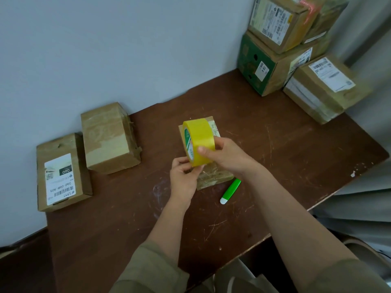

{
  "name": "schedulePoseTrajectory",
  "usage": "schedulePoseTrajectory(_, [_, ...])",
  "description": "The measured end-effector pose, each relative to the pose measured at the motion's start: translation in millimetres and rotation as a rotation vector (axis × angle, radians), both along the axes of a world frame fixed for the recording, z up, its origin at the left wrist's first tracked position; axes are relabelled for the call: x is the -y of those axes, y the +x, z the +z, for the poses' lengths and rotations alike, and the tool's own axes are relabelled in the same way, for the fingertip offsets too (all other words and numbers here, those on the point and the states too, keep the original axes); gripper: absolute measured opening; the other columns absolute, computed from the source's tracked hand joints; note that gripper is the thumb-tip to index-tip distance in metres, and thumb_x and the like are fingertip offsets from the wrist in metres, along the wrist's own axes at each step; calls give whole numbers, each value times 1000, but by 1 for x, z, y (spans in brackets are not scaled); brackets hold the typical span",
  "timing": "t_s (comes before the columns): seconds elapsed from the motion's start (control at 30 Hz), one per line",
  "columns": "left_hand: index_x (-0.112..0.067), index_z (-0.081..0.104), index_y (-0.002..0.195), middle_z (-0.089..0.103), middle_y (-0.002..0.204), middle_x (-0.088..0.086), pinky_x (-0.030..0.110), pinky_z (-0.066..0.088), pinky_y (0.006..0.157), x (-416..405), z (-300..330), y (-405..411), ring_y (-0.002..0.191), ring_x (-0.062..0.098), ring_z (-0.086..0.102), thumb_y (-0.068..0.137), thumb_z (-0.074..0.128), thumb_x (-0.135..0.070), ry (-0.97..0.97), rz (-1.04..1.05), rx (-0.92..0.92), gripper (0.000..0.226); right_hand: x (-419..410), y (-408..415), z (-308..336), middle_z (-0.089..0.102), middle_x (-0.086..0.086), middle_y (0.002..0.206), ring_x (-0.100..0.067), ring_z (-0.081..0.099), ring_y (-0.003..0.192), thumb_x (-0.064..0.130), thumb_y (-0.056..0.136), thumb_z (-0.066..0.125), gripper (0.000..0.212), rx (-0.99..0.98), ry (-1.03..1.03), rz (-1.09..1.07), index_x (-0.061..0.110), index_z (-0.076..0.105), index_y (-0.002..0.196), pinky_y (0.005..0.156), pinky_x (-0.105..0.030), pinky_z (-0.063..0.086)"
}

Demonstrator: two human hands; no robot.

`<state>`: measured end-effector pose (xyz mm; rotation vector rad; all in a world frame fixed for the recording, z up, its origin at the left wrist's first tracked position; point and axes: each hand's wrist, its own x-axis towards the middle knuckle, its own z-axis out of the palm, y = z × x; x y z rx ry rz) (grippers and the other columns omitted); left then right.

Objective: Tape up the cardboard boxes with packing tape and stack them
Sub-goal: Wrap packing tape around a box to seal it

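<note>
Boxes of cardboard sit on a scratched dark-brown wooden table (275, 161) pushed against a pale blue-grey wall (105, 49). Near the middle, both hands hold one yellow tape roll (198, 142) upright: the right hand (224, 154) grips it from the side with thumb and fingers curled round the band, and the left hand (183, 177) pinches at its lower edge — whether it has a loose tape end I cannot tell. Under the roll lies one flat box (211, 176), its near part wrapped in clear crinkled tape. Just beside that box, at about four o'clock of it, lies one green-and-white cutter (231, 190). At nine o'clock of the roll stand two boxes, well apart from the hands: a labelled box (61, 172) nearer the table's edge and a taped box (110, 138) beside it. Far off at one o'clock is a stack (296, 53) in the corner — at least four boxes show, the lowest partly green.
</note>
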<state>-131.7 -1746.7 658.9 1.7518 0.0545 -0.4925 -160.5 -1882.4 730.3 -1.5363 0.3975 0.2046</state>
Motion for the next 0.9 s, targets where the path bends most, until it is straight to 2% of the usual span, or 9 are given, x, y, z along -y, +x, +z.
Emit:
schedulePoseTrajectory(0.1, [-11,75,84,47,105,-10,24,53,87,6,2,-5,92,1,56,85,76,-11,-21,52,-63,1,13,-6,-12,72,6,101,-11,68,99,55,98,47,33,-15,-75,-532,30,69,102,87,-27,54])
schedulePoseTrajectory(0.2, [-16,72,75,48,104,-12,11,46,71,8,7,1,90,1,56,84,77,-10,-42,67,-160,12,24,-42,-51,70,-8,101,-24,68,94,30,102,54,21,-237,-171,-1107,12,64,99,78,-32,52])
schedulePoseTrajectory(0.27, [-10,74,85,49,108,-9,7,46,66,6,6,5,92,2,57,84,76,-8,-72,58,-202,3,18,-64,-82,68,-13,108,-26,63,91,22,97,59,17,-502,-244,-1007,7,65,103,73,-32,45])
schedulePoseTrajectory(0.33, [2,73,103,47,110,-8,3,46,62,5,4,6,90,0,56,87,72,-6,-111,29,-218,18,7,-75,-101,65,-9,105,-23,56,87,30,93,65,27,-656,-292,-816,7,63,105,71,-31,41])
schedulePoseTrajectory(0.43, [6,68,116,46,119,-7,0,44,59,3,4,7,91,-2,55,92,66,-9,-135,-22,-241,28,-4,-80,-110,54,-1,99,-20,53,86,45,88,71,36,-665,-438,-665,14,57,101,68,-33,41])
schedulePoseTrajectory(0.57, [5,68,117,44,118,-8,-1,43,61,-1,5,7,90,-6,54,94,63,-8,-139,-28,-242,27,-2,-83,-117,65,-10,97,-25,62,77,37,93,65,28,-697,-550,-556,9,68,96,57,-30,41])
schedulePoseTrajectory(0.7, [-1,70,117,43,113,-16,-1,42,67,-4,5,6,96,-6,51,93,65,-11,-138,-42,-256,26,2,-100,-89,65,-7,95,-22,61,83,28,103,53,23,-392,-361,-835,8,61,109,65,-30,44])
schedulePoseTrajectory(0.8, [-4,71,117,45,118,-18,15,40,81,-3,7,6,98,-4,53,93,67,-15,-133,-37,-279,26,-6,-105,-57,65,0,82,-8,55,68,27,104,50,20,-153,-359,-598,13,65,101,59,-18,41])
schedulePoseTrajectory(0.9, [-4,68,121,45,125,-17,13,38,69,-2,8,6,93,-8,54,93,67,-14,-149,-42,-312,30,-11,-99,-35,55,11,53,-3,39,43,26,107,44,40,-119,-347,-340,5,65,80,47,-19,32])
